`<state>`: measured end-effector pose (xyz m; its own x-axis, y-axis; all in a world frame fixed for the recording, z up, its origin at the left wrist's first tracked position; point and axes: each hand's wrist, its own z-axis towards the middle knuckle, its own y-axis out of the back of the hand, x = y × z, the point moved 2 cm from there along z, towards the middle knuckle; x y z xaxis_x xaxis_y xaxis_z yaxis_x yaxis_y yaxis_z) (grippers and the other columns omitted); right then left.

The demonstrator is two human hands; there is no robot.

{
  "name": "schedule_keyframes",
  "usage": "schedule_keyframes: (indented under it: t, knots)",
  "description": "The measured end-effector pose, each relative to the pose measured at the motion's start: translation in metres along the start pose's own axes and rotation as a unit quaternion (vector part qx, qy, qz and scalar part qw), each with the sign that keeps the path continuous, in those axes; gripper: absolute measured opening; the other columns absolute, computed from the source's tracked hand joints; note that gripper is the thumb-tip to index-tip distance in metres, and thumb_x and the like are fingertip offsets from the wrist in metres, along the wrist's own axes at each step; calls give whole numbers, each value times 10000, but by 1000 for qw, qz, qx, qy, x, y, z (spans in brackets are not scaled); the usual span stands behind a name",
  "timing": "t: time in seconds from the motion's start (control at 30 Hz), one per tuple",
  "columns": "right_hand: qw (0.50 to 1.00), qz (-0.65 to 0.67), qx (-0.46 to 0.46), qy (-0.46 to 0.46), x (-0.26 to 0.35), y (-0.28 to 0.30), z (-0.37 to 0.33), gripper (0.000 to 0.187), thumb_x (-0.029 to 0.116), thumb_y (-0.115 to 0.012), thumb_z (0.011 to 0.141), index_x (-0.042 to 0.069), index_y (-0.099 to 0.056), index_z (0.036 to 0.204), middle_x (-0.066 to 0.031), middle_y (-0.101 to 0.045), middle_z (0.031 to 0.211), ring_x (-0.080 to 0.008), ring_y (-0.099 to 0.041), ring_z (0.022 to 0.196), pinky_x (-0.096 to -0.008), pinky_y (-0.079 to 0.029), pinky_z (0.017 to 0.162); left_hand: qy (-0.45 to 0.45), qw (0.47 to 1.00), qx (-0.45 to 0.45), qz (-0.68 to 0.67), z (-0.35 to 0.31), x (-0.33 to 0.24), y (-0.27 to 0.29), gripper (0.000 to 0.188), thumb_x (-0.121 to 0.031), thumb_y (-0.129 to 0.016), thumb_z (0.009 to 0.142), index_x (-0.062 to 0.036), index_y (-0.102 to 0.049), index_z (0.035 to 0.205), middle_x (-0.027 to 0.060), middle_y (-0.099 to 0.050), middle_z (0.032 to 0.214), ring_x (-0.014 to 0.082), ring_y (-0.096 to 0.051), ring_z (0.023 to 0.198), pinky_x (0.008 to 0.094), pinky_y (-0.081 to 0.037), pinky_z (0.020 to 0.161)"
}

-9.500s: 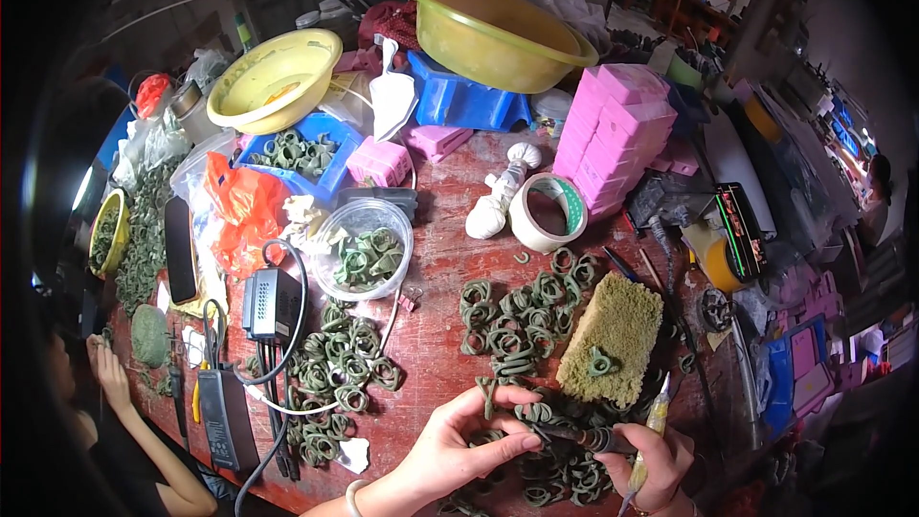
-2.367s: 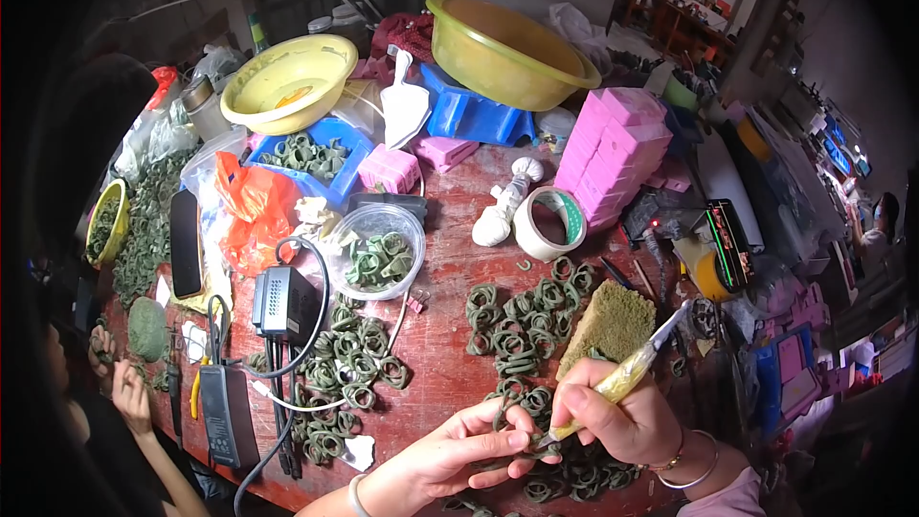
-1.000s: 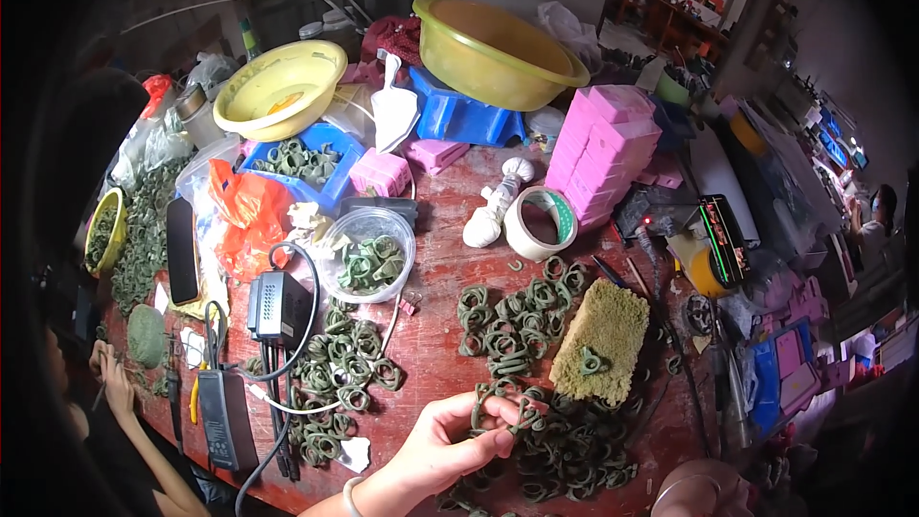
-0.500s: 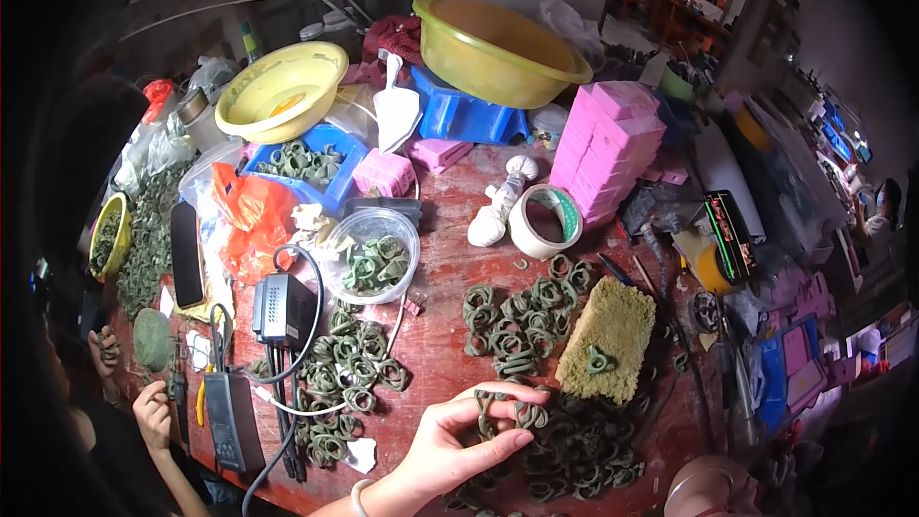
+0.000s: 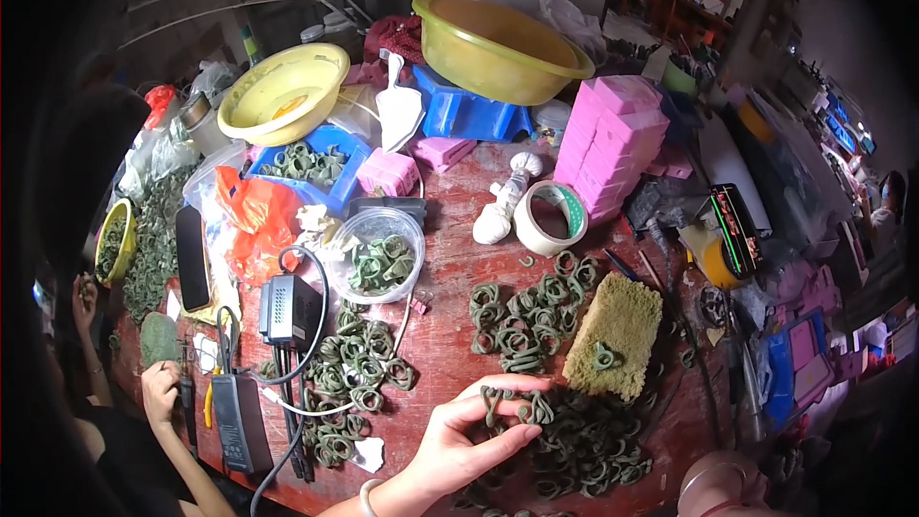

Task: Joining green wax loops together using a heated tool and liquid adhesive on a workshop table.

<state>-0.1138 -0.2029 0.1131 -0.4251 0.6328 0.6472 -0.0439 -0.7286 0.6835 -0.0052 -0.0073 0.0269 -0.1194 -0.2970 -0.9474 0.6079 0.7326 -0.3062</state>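
Observation:
My left hand [image 5: 476,433] reaches in from the lower edge, a pale bangle [image 5: 369,496] at its wrist. Its fingers and thumb are closed on a few small dark green rings [image 5: 534,408]. Under and beyond the fingertips lies a heap of dark green rings [image 5: 593,450]. Looser green rings [image 5: 526,321] spread just above the hand. One more green ring [image 5: 604,356] rests on a yellowish sponge-like block [image 5: 617,321] to the right. My right hand cannot be made out; a rounded skin-toned shape [image 5: 713,483] at the lower right is unclear.
More rings [image 5: 352,364] lie left, beside a black power adapter [image 5: 239,421] with cables. Behind stand a clear tub [image 5: 418,263], a tape roll [image 5: 529,230], pink blocks [image 5: 613,148] and yellow basins [image 5: 498,77]. Another person's hand [image 5: 160,391] is at the far left.
The whole view has shifted slightly. My left hand stays closed on the rings, which sit at a slightly different angle. The other person's hands have moved a little at the left.

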Motion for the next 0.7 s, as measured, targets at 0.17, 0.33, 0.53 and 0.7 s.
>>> schedule_keyframes:
  t: [0.17, 0.33, 0.53, 0.7]
  knots:
    - [997, -70, 17, -5, -2, -2, 2, 519, 495, -522, 918, -5, -644, 986, -79, -593, 750, -181, -553, 665, -311, -455, 663, 42, 998, -30, -34, 2, -3, -4, 211, 49, -692, 788, -26, -677, 985, 170, -572, 1234, 256, -530, 1167, 362, -443, 954]
    - [989, -146, 36, -9, -1, -11, 6, 534, 507, -508, 923, -5, -644, 989, -79, -589, 751, -177, -549, 671, -310, -453, 674, 7, 1000, -6, -21, 0, -5, -3, 225, 48, -680, 807, -15, -672, 1022, 150, -558, 1257, 199, -553, 1105, 323, -457, 923]
    - [955, 284, -60, -67, -23, -28, 32, 474, 385, -454, 984, -63, -600, 1035, -96, -570, 809, -111, -536, 601, -223, -460, 567, -12, 1000, 13, 14, 1, -5, -1, 235, 83, -649, 822, 3, -661, 1043, 135, -535, 1289, 137, -580, 1056, 268, -494, 880]
    - [888, 381, -157, -203, -42, -25, 28, 246, 171, -483, 990, -7, -603, 1110, -65, -633, 813, -45, -541, 643, -179, -456, 582, -22, 1000, -3, 6, 4, -4, -6, 101, 3, -696, 801, 4, -644, 887, 166, -581, 1216, 210, -610, 1000, 312, -502, 820]
